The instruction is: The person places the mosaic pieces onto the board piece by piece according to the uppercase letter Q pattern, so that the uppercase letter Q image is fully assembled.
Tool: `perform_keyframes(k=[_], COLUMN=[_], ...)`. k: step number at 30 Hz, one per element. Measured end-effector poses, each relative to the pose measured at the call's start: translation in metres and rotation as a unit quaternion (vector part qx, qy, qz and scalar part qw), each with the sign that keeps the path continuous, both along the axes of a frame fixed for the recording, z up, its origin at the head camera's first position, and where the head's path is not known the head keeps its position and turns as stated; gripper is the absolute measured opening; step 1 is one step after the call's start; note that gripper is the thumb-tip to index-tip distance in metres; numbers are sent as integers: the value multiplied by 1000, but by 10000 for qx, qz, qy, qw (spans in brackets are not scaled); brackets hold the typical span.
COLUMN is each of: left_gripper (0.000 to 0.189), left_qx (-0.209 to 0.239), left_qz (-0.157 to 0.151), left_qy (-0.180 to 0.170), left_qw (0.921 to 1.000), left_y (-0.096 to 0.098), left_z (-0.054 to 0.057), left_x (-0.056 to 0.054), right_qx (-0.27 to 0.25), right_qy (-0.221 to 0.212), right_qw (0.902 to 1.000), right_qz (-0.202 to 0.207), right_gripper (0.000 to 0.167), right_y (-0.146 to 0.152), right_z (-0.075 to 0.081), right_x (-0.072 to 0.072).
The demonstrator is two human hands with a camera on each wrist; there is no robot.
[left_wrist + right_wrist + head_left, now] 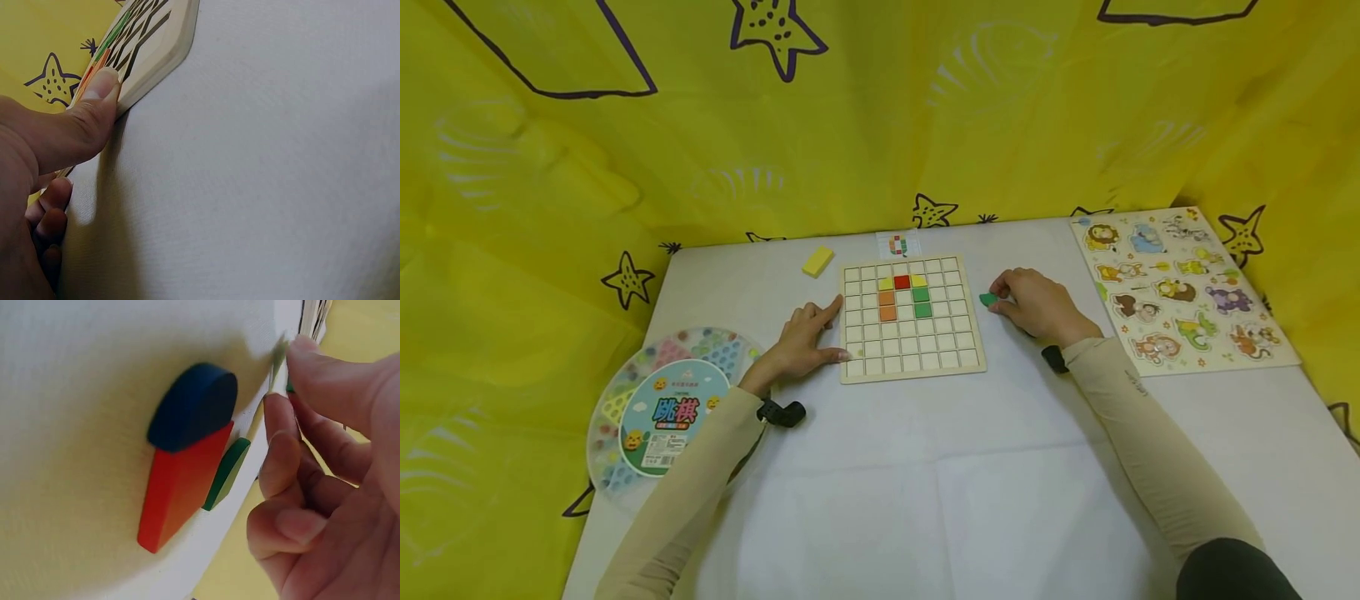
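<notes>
A square wooden grid board carries red, yellow, orange and green pieces in an arch near its top. My left hand rests at the board's left edge, thumb and index finger spread apart. In the left wrist view the thumb lies on the board's rim. Right of the board, my right hand pinches a small green piece between thumb and fingertips. Below that hand, in the right wrist view, lie a blue rounded block, a red block and a green rounded block.
A pattern card lies behind the board, with a yellow block to its left. At the left, a round game box sits under my left forearm. An animal puzzle board lies at the right. A yellow cloth hangs behind the table.
</notes>
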State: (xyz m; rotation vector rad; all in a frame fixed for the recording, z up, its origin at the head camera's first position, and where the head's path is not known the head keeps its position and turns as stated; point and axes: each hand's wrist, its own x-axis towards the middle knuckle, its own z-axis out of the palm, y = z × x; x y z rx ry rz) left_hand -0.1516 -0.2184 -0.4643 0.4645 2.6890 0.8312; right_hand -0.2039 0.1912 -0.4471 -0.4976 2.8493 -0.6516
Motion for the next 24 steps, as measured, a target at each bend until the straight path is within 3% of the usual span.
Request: perform_keyframes(k=[8,17,24], left_gripper=[99,98,98], left_qx=[2,29,26], left_qz=[-6,-14,-9], left_qy=[12,30,34], left_qw=[10000,10000,10000], left_y=[0,0,0], left_z=[-1,-2,-1], left_x=[0,0,0], right_qx=[-1207,-1929,-2340], right_qy=[41,-145,-355], right_qw=[9927,9801,9702], right_qz=[67,-440,-512], right_gripper=[26,26,30], right_y=[-1,-15,-30], right_z=[-2,-1,3], right_x=[-2,0,0])
